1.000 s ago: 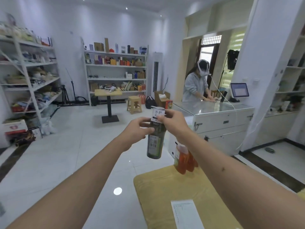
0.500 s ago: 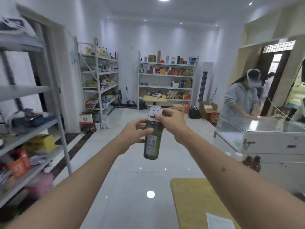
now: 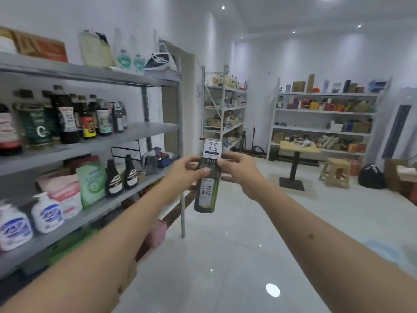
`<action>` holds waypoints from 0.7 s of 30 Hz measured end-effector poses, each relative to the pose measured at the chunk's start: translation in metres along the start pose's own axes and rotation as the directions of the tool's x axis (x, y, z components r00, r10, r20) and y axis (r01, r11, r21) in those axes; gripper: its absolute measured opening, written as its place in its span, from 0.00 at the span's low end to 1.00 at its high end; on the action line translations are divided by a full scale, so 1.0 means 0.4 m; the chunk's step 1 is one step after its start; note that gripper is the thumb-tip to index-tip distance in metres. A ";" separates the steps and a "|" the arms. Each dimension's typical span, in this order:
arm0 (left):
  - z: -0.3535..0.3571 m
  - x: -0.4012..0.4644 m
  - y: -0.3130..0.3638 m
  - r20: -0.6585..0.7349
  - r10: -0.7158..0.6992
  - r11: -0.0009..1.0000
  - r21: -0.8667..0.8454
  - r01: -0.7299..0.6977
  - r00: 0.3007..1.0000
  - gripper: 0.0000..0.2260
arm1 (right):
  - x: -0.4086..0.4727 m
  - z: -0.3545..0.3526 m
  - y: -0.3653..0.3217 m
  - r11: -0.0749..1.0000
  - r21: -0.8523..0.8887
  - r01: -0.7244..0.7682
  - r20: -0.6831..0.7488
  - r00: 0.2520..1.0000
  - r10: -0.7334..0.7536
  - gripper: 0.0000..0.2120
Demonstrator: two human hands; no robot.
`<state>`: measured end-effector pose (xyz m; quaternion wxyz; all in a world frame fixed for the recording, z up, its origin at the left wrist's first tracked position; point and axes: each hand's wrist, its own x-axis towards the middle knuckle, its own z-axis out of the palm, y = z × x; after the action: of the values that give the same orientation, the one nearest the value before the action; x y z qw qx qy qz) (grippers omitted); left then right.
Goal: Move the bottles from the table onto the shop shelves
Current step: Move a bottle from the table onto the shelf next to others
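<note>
Bright, even light falls from small ceiling spots (image 3: 293,32), which throw white glare dots on the glossy floor (image 3: 273,289). Shadows are faint. The near shelf unit (image 3: 94,138) smears with motion blur, and straight lines bow toward the edges.

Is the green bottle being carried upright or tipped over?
Upright. The green bottle hangs vertically with its white tag on top, both the left hand and right hand gripping its neck. It is not yet on a shelf.
</note>
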<state>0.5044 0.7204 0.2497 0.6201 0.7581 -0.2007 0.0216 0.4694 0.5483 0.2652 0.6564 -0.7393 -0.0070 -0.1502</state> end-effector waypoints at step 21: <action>-0.445 0.315 -0.194 -0.353 -0.022 0.990 0.123 0.070 0.935 0.13 | 0.488 0.483 0.095 0.997 0.064 0.050 0.325 0.943 -0.068 0.20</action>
<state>0.6841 0.8660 0.2539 0.5941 0.7864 -0.0673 0.1552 0.7048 0.6944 0.2556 0.6615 -0.7350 -0.1420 -0.0449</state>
